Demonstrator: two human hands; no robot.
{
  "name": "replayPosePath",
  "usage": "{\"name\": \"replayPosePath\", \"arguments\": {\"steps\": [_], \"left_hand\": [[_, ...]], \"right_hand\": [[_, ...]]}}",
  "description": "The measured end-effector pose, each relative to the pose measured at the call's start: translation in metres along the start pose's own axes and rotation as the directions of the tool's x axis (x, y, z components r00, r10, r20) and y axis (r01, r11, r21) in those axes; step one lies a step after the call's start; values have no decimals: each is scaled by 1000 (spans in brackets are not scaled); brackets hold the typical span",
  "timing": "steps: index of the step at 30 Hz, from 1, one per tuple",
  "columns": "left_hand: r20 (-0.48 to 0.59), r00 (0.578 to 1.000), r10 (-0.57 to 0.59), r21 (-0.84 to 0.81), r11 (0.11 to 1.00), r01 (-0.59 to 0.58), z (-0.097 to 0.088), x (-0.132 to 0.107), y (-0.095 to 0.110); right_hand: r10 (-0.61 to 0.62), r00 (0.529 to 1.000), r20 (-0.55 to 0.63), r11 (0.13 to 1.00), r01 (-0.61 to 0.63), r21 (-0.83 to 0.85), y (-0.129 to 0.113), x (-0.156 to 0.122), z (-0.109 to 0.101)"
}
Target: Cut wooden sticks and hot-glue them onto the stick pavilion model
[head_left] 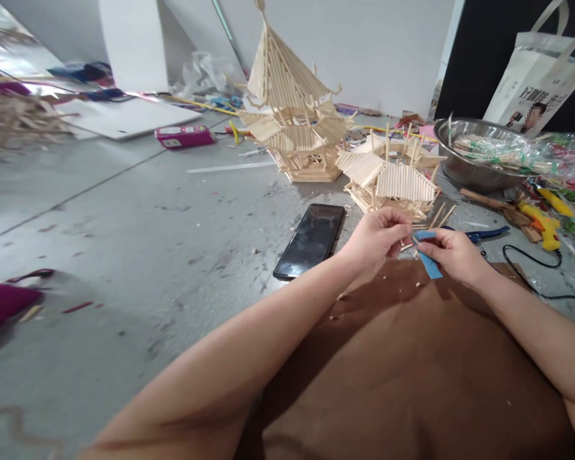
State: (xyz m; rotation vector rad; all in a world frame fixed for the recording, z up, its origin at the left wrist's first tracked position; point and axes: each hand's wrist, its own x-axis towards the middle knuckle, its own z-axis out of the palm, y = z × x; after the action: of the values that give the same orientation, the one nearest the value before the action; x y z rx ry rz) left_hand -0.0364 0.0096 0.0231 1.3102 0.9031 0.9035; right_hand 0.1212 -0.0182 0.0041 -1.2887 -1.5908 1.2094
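My right hand (453, 252) pinches a folded blue strip (430, 266), which looks like paper or sandpaper; its lower end hangs free. Close beside it, my left hand (381, 235) is closed, fingertips pressed together at a thin piece that meets the strip. What that piece is cannot be made out. Just beyond both hands stands a small pavilion model (407, 182) of wooden sticks, with slatted roof panels and bare upright posts. Behind it to the left rises a taller stick pagoda (294, 128) with a pointed roof.
A black phone (311, 241) lies left of my hands. Blue-handled pliers (489, 234) and a yellow glue gun (541, 223) with a black cord are at the right. Behind them stands a metal bowl (479, 176) of bagged sticks. Brown cloth (426, 377) covers my lap.
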Motion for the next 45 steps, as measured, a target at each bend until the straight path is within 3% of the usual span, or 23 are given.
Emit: {"name": "replayPosePath", "arguments": {"steps": [3,6,9,11,14,21,24,26,29,31,33,34,37,41,43,45], "left_hand": [[18,995,97,163,982,-99,-4,2,-2],[48,971,236,434,870,-233,-5,2,-2],[196,963,186,585,766,-267,-6,0,1],[269,955,128,578,771,-266,-7,0,3],[279,956,90,506,833,-226,-8,-2,6],[95,993,65,450,887,-102,-9,-2,4],[64,995,80,431,897,-100,-10,0,1],[61,993,100,419,900,-116,-10,1,-2],[58,988,143,423,893,-155,-10,1,-4],[65,981,183,440,877,-193,-9,0,-4],[93,968,232,481,841,-248,-8,-2,-4],[115,959,260,508,814,-282,-7,-2,-5],[205,920,334,583,713,-389,-5,-3,-7],[284,895,343,690,575,-439,-2,-5,-11],[278,909,312,778,482,-404,-1,-8,-10],[278,918,284,860,351,-369,2,-12,-7]], "right_hand": [[-24,1000,0,1000,24,-7,2,0,-1],[-34,999,16,998,33,52,1,1,-3],[-44,999,29,992,40,122,1,1,-3],[-32,999,40,987,26,160,1,1,-3],[19,999,47,975,-29,220,-2,1,-2],[119,992,-52,967,-104,233,-4,3,-2],[86,990,-113,993,-75,94,2,4,-3],[17,990,-140,995,-31,-96,6,4,-4],[-190,972,-136,902,119,-415,9,2,-4],[-346,930,-123,815,233,-530,6,0,-4],[-398,910,-117,790,275,-547,1,-3,-3],[-368,923,-112,809,259,-527,-1,-4,-2],[-180,982,-55,904,143,-402,-4,-6,-1],[-42,998,39,974,50,-221,-2,-5,0],[-60,998,25,957,65,-282,-3,-6,1],[-143,990,-6,883,125,-452,-3,-7,2]]}}
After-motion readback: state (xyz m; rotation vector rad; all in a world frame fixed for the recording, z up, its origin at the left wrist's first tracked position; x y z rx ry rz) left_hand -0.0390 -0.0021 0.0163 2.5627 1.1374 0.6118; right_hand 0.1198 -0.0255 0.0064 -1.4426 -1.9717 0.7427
